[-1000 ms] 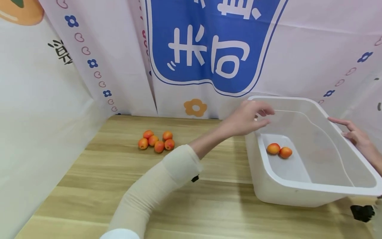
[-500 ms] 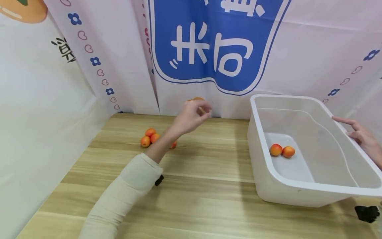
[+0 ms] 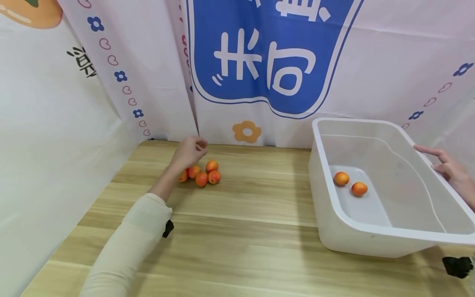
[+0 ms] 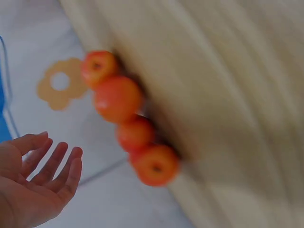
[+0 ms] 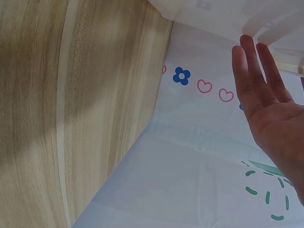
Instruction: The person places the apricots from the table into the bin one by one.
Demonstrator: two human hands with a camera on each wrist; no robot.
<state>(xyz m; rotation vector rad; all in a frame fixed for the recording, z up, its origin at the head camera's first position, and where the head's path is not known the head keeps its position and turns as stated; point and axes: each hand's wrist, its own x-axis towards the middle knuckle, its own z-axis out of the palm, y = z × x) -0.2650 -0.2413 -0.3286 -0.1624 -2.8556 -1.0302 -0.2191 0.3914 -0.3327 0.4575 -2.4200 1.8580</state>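
Observation:
My left hand (image 3: 187,153) hovers at the back left of the table, just over a cluster of small orange-red fruits (image 3: 201,179), part of which it hides. In the left wrist view, the hand (image 4: 38,185) is relaxed with nothing in it, apart from the blurred fruits (image 4: 118,99). A white plastic tub (image 3: 350,243) stands on the right, holding two more fruits (image 3: 359,189) that lie apart on its floor. My right hand (image 3: 453,175) touches the tub's right rim; the right wrist view shows its straight fingers (image 5: 254,66) against the outer wall.
The wooden tabletop (image 3: 241,247) stretches between the fruit cluster and the tub. A printed white cloth (image 3: 159,111) hangs behind and along both sides. Black wrist-camera pieces (image 3: 458,267) show at the cuffs.
From above the tub's left rim, my left hand has swung leftward to the fruit cluster. One fruit in the tub has shifted slightly away from the other. The right hand stays at the rim.

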